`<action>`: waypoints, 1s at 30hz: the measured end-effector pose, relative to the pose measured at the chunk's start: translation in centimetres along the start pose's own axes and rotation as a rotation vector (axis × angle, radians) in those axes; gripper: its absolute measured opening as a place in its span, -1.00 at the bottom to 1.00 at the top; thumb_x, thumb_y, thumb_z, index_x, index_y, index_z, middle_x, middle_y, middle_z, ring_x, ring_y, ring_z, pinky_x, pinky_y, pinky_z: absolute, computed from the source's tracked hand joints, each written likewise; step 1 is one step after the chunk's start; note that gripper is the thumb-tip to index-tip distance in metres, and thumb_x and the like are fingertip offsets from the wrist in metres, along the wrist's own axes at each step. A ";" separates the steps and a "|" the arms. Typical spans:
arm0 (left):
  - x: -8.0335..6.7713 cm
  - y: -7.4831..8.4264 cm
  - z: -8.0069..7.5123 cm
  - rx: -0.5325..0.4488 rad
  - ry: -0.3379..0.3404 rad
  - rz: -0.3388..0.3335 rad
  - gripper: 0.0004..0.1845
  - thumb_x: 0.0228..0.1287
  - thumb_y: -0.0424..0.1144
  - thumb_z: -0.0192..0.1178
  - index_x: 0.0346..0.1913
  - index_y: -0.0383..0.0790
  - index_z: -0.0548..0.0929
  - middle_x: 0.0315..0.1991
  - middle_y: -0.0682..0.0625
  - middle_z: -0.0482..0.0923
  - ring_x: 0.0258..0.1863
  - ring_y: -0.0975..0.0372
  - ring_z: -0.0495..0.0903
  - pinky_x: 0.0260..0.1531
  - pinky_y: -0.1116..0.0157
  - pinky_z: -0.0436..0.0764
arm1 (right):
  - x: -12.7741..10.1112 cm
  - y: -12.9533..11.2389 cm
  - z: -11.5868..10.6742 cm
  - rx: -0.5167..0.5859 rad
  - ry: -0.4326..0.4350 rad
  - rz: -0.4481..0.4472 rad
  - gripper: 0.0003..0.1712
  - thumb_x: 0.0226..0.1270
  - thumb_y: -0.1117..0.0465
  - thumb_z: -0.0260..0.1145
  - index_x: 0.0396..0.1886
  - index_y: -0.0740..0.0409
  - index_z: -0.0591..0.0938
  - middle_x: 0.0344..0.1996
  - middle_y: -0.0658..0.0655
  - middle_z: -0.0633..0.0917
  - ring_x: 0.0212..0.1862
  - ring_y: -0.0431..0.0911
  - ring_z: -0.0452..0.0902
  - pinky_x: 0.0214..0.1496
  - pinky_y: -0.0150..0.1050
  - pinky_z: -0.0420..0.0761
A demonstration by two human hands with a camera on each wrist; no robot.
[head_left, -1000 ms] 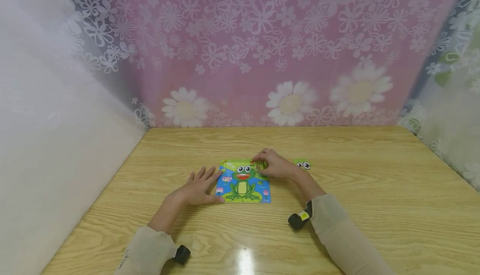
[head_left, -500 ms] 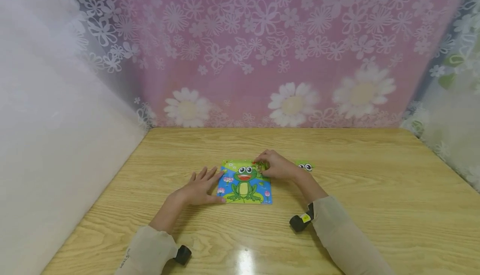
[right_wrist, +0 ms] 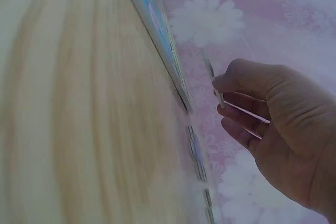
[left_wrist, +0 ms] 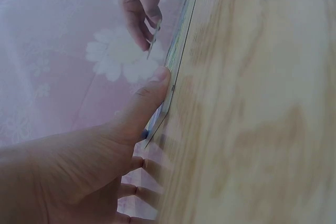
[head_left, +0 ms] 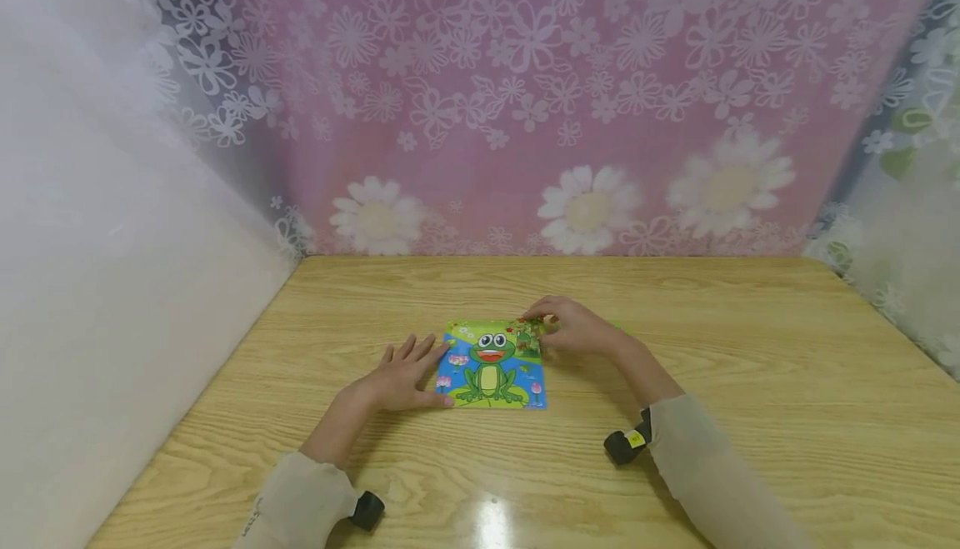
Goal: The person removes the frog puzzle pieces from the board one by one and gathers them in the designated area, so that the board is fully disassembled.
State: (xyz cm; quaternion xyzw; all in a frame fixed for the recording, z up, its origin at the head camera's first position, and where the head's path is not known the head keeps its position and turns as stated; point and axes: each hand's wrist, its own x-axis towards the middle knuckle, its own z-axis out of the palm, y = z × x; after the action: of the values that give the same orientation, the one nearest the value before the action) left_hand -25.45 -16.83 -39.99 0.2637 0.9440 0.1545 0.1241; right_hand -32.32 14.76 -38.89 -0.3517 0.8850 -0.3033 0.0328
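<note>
a frog jigsaw puzzle (head_left: 491, 364) lies flat on the wooden table (head_left: 750, 382), just below the middle of the head frame. the left hand (head_left: 397, 378) rests flat on the table at the puzzle's left edge, fingers straight and spread, its thumb against the board's lower left side. the right hand (head_left: 577, 331) hovers over the puzzle's upper right corner, fingers curled, pinching a small thin puzzle piece (right_wrist: 217, 88) between thumb and fingertips; in the right wrist frame the piece stands edge-on, just clear of the board. a pink flowered curtain (head_left: 525, 99) fills the upper frame
</note>
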 end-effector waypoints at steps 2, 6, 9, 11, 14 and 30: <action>0.0 0.0 0.0 0.002 -0.001 -0.001 -0.03 0.13 0.28 0.11 0.46 -0.07 -0.08 0.43 -0.16 -0.25 0.37 -0.09 -0.36 0.21 -0.13 -0.36 | -0.6 0.1 -0.5 -0.012 0.010 -0.021 -0.55 0.14 0.37 0.21 0.09 0.24 0.54 0.01 0.14 0.52 0.04 0.04 0.40 0.00 -0.02 0.45; 0.1 0.0 0.0 -0.002 0.002 0.003 -0.02 0.13 0.28 0.11 0.46 -0.08 -0.08 0.43 -0.18 -0.24 0.36 -0.10 -0.35 0.21 -0.14 -0.35 | -2.1 0.5 -1.6 -0.018 0.034 -0.042 -0.56 0.14 0.39 0.22 0.08 0.27 0.54 -0.02 0.15 0.53 0.02 0.05 0.41 -0.01 0.03 0.45; 0.1 -0.1 0.1 -0.001 0.003 0.001 -0.02 0.12 0.29 0.11 0.46 -0.08 -0.08 0.43 -0.17 -0.24 0.37 -0.10 -0.35 0.21 -0.14 -0.35 | -3.2 0.9 -2.3 -0.019 0.045 -0.037 -0.57 0.15 0.40 0.24 0.08 0.27 0.54 -0.02 0.16 0.54 0.02 0.05 0.42 -0.02 0.04 0.44; 0.0 0.0 0.0 -0.005 0.002 0.001 -0.02 0.12 0.28 0.11 0.46 -0.08 -0.07 0.43 -0.17 -0.24 0.37 -0.10 -0.35 0.21 -0.14 -0.35 | -3.8 1.3 -2.8 -0.027 0.051 -0.029 -0.57 0.16 0.41 0.24 0.08 0.27 0.54 -0.01 0.16 0.53 0.02 0.05 0.41 -0.01 0.05 0.44; -0.1 0.1 0.0 -0.018 0.003 0.007 -0.03 0.13 0.25 0.13 0.46 -0.11 -0.07 0.43 -0.19 -0.24 0.36 -0.11 -0.35 0.21 -0.15 -0.34 | -4.7 1.8 -3.3 -0.041 0.061 -0.015 -0.57 0.17 0.40 0.24 0.08 0.25 0.53 0.01 0.17 0.52 0.01 0.05 0.41 -0.01 0.05 0.43; -0.3 0.5 -0.2 -0.021 -0.002 -0.003 -0.03 0.14 0.25 0.13 0.46 -0.10 -0.07 0.43 -0.17 -0.24 0.37 -0.09 -0.36 0.21 -0.14 -0.34 | -8.5 4.1 -5.7 -0.056 0.126 0.000 -0.53 0.13 0.47 0.25 0.09 0.28 0.52 0.04 0.21 0.52 0.06 0.11 0.38 0.00 0.09 0.41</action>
State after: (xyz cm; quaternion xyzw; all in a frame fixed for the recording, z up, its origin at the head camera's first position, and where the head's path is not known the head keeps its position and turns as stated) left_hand -25.09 -16.62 -39.59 0.2612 0.9426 0.1641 0.1281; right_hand -30.03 25.48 -37.89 -0.3327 0.8935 -0.2998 -0.0330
